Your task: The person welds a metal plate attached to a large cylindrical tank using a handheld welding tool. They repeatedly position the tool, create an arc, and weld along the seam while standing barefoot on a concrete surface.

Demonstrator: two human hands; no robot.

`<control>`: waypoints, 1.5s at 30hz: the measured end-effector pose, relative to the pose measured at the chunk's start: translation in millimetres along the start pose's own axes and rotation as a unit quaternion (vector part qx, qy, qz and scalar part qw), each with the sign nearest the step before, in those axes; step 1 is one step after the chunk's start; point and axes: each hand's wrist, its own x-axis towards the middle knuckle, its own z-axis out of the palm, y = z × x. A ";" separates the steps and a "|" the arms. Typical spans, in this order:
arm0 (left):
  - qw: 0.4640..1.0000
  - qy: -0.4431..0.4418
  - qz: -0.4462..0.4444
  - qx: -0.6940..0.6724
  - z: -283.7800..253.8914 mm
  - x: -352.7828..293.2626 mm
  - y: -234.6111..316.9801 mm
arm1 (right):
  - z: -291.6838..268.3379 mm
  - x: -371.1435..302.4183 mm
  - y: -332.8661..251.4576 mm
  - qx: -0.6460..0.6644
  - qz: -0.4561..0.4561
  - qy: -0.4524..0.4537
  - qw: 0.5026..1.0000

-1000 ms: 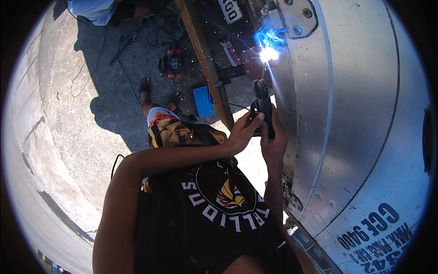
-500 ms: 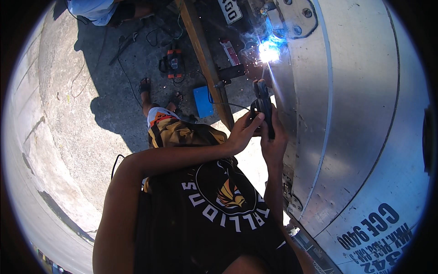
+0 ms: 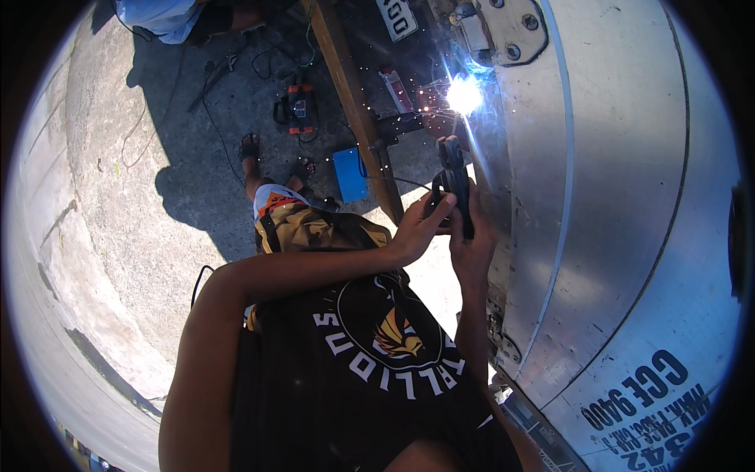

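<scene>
Both of my hands are closed around a black welding electrode holder (image 3: 454, 182), upright at the metal body's near side. My right hand (image 3: 473, 240) wraps its handle from the right. My left hand (image 3: 421, 230) grips it from the left, thumb against the handle. A thin welding rod (image 3: 455, 126) sticks out of the holder's jaws toward a metal plate. At the rod's far end burns a bright blue-white welding arc (image 3: 464, 94) with flying sparks, and its glare hides the joint. A black cable (image 3: 407, 182) runs left from the holder.
A silver metal vehicle body (image 3: 613, 181) fills the right, with a bolted bracket (image 3: 519, 31) above the arc. Left of it slants a wooden beam (image 3: 346, 79). A blue box (image 3: 350, 175), red-and-white pack (image 3: 397, 90) and orange-black machine (image 3: 300, 108) lie around. Another person (image 3: 161, 17) is at upper left.
The arc's glare is larger and the sparks spread wider to the left. Smoke around the bracket has thinned. My hands and the electrode holder look almost unmoved.
</scene>
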 end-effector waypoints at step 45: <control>1.000 -0.003 0.012 -0.022 -0.3 -3.1 -2.0 | 1.6 -3.5 -1.8 0.016 0.043 -0.024 0.999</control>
